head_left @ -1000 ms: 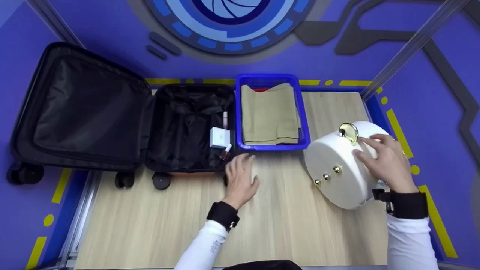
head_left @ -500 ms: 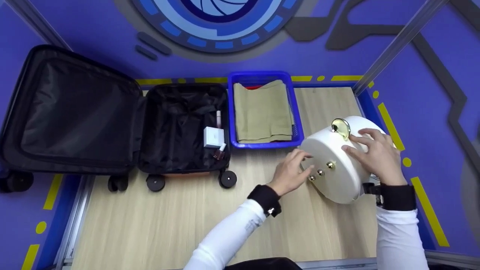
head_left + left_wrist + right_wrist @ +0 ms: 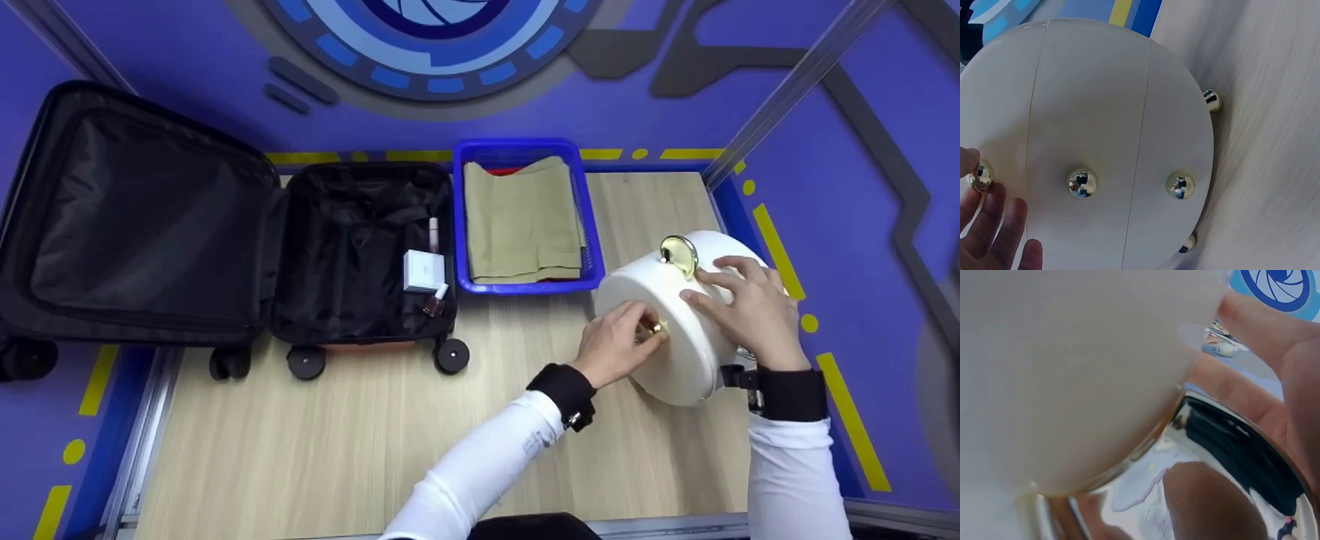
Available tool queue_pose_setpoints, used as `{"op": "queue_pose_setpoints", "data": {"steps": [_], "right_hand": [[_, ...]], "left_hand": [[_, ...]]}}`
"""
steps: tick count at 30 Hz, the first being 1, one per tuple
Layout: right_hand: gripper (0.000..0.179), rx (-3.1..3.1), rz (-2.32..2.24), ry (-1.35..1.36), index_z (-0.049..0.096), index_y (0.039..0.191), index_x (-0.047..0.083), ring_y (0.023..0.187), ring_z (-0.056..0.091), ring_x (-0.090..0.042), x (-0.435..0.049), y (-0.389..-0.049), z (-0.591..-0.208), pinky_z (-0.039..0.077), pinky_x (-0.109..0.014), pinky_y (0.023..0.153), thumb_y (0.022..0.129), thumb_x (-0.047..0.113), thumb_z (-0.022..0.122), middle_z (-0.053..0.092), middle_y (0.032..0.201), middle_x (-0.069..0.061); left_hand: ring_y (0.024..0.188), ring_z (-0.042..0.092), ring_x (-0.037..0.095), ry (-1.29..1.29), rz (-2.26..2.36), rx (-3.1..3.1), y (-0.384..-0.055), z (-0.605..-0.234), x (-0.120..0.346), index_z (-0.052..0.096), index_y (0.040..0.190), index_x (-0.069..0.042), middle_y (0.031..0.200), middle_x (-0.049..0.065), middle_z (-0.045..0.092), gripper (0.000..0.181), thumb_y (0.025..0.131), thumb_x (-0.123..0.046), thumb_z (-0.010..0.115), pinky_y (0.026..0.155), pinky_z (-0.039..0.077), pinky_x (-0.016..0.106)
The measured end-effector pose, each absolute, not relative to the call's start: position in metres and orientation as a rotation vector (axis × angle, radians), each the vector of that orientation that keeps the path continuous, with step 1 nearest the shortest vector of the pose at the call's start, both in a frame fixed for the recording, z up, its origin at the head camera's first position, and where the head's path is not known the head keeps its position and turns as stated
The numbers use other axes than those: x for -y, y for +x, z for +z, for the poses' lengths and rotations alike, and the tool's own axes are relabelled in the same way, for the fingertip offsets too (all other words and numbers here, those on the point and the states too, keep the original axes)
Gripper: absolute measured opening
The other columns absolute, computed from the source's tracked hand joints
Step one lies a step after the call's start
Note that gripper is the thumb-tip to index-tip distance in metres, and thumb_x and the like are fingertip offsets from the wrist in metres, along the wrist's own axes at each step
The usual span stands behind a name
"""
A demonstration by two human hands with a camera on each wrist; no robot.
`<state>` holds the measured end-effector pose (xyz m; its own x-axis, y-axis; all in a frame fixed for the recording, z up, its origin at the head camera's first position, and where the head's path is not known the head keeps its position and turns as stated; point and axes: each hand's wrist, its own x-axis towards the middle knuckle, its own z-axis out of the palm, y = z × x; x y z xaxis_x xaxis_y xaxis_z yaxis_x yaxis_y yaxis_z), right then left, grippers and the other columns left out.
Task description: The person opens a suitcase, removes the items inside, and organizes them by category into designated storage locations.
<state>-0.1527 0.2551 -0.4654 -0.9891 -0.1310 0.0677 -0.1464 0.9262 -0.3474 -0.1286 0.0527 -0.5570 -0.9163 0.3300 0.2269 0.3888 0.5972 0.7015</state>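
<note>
A white rounded case (image 3: 682, 375) with a flat front, likely a cosmetics box, lies tilted at the right of the table. My left hand (image 3: 611, 345) pinches the uppermost gold knob (image 3: 658, 328) on that front between thumb and fingertips. In the left wrist view, two more gold knobs, a middle one (image 3: 1082, 183) and one farther right (image 3: 1180, 185), sit on panels split by thin seams. My right hand (image 3: 754, 307) rests on the case's side, fingers spread and slightly bent, by a round shiny gold fitting (image 3: 680, 256). A mirror-like gold part (image 3: 1235, 450) fills much of the right wrist view.
Left stands an open black suitcase (image 3: 341, 300) holding a white box (image 3: 424, 271), a small dark bottle (image 3: 434, 302) and a slim pale tube (image 3: 433, 235). Beside it a blue basket (image 3: 592, 247) holds folded tan cloth (image 3: 521, 225). Walls border the back and right.
My left hand has moved right from the suitcase's front corner to the case and now pinches a knob. The right hand stays on the case. The head view has shifted slightly.
</note>
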Motion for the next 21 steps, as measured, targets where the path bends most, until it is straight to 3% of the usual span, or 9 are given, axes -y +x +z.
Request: {"op": "queue_pose_setpoints", "data": {"steps": [5,14,21], "right_hand": [[0.057,3.049,0.558,0.211,0.074,0.127,0.007,0.13,0.041,-0.056,-0.255,-0.152,-0.465,0.039,-0.081,0.082,0.094,0.053,0.072,0.054,0.144,-0.021],[0.056,3.051,0.585,0.212,0.074,0.128,0.007,0.13,0.04,-0.055,-0.256,-0.152,-0.464,0.039,-0.08,0.082,0.095,0.052,0.072,0.053,0.144,-0.021],[0.056,3.057,0.596,0.216,0.073,0.128,0.006,0.13,0.039,-0.057,-0.255,-0.152,-0.464,0.037,-0.082,0.083,0.095,0.051,0.071,0.052,0.145,-0.023]], "left_hand": [[0.089,0.061,-0.001,-0.685,-1.193,2.731,-0.128,-0.556,-0.04,0.067,0.105,-0.02,0.1,-0.01,0.068,0.02,0.095,-0.036,0.075,0.072,0.041,0.01],[0.085,0.067,0.005,-0.962,-1.244,2.618,-0.118,-0.56,0.021,0.069,0.102,-0.017,0.097,-0.006,0.073,0.025,0.092,-0.037,0.079,0.075,0.045,0.01],[0.079,0.065,0.001,-1.024,-1.291,2.585,-0.104,-0.568,0.05,0.069,0.095,-0.018,0.093,-0.01,0.074,0.025,0.087,-0.036,0.085,0.071,0.044,0.011]]}}
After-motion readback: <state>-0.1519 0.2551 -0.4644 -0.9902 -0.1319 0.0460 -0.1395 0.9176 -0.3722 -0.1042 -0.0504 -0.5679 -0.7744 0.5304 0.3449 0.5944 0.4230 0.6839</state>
